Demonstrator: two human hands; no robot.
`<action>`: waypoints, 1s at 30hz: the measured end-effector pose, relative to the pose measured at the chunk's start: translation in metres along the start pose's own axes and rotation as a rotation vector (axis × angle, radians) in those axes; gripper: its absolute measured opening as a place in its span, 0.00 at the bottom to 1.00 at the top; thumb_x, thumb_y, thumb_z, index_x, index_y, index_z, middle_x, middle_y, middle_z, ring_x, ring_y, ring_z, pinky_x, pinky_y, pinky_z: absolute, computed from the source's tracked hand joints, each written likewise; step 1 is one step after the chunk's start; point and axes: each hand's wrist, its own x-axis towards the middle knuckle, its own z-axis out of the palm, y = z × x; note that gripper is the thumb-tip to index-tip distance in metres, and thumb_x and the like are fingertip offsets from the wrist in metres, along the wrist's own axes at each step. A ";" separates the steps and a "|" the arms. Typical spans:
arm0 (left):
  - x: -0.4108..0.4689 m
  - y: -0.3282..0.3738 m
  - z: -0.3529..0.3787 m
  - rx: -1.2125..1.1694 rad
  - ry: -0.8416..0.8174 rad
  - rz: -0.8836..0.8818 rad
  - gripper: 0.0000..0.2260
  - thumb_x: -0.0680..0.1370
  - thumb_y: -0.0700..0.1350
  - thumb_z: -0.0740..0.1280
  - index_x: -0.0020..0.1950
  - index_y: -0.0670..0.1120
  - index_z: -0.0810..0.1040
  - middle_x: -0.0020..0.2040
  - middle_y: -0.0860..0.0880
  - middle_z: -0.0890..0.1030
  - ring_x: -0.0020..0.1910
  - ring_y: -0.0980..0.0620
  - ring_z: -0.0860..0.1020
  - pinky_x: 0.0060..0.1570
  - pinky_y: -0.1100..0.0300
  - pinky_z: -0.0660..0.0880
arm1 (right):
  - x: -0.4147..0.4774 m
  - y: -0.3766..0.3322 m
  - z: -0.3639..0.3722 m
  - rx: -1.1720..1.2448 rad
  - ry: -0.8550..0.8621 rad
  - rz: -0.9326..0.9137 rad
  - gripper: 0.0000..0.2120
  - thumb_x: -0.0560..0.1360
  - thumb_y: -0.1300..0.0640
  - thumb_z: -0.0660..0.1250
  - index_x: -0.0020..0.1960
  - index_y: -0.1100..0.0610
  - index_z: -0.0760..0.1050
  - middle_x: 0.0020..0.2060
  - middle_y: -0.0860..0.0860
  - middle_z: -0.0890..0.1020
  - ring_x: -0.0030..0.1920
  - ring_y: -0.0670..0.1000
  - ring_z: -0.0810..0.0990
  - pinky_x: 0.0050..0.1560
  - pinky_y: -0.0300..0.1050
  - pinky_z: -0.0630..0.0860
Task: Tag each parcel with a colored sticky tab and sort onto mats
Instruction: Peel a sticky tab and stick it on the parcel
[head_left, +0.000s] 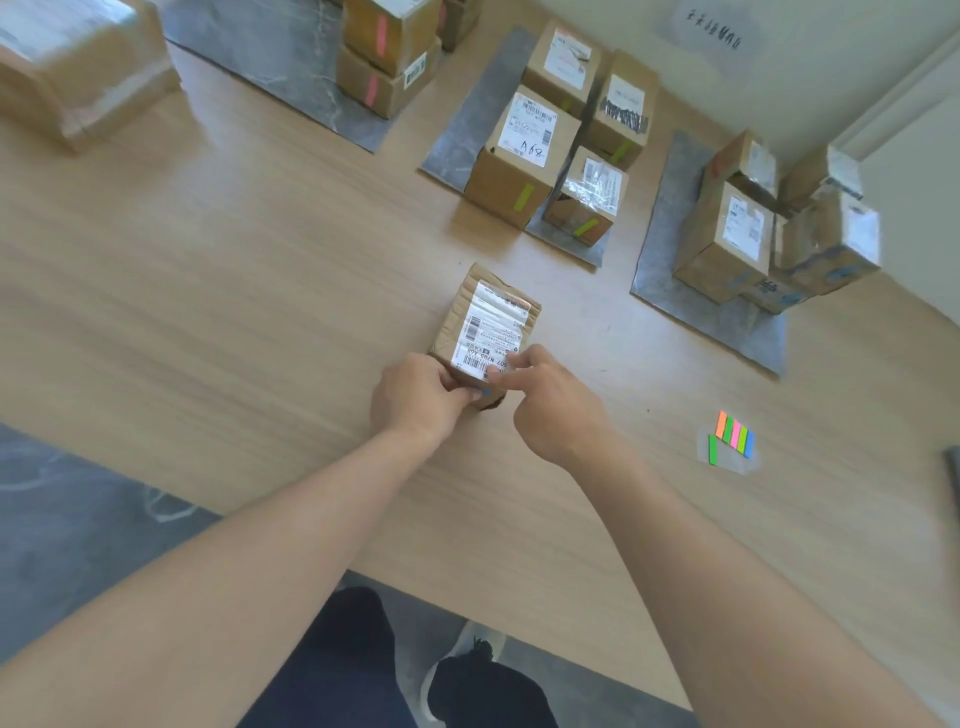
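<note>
Pale wooden table (208, 312) fills most of the frame, with a light wall (779, 78) at upper right and grey floor (78, 519) at lower left. Three grey mats lie along the top: the left mat (270, 57) holds pink-tabbed boxes, the middle mat (462, 135) green-tabbed ones, and the right mat (670, 260) blue-tabbed ones. At centre lies a small labelled parcel (485, 322).

The left hand (415, 400) grips its near end with curled fingers. The right hand (550, 405), fingers bent, pinches a blue tab (487, 392) against the parcel's near edge.

A sheet of coloured tabs (732, 441) lies at right, well apart from the parcel. The table's near edge runs diagonally across the lower frame, and a broad stretch of wood extends left of the parcel.
</note>
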 end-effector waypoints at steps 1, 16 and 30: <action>0.003 -0.002 -0.002 0.030 0.022 -0.007 0.14 0.69 0.56 0.77 0.29 0.53 0.77 0.34 0.54 0.83 0.37 0.50 0.81 0.33 0.61 0.68 | 0.000 0.000 0.000 -0.004 0.001 0.003 0.26 0.83 0.62 0.55 0.72 0.37 0.73 0.71 0.42 0.68 0.71 0.49 0.70 0.58 0.50 0.75; 0.043 0.022 -0.045 -0.642 -0.095 -0.246 0.13 0.70 0.54 0.61 0.44 0.50 0.81 0.48 0.46 0.85 0.47 0.45 0.82 0.57 0.49 0.78 | 0.002 0.005 0.018 0.029 0.098 -0.049 0.23 0.82 0.63 0.55 0.70 0.45 0.77 0.71 0.47 0.71 0.69 0.53 0.73 0.71 0.51 0.65; 0.034 0.064 -0.061 -0.646 -0.315 -0.189 0.16 0.82 0.53 0.56 0.48 0.46 0.80 0.46 0.49 0.82 0.45 0.47 0.77 0.50 0.55 0.72 | 0.007 -0.037 0.000 1.281 0.343 0.503 0.09 0.81 0.51 0.59 0.48 0.55 0.74 0.41 0.48 0.76 0.39 0.50 0.74 0.37 0.43 0.68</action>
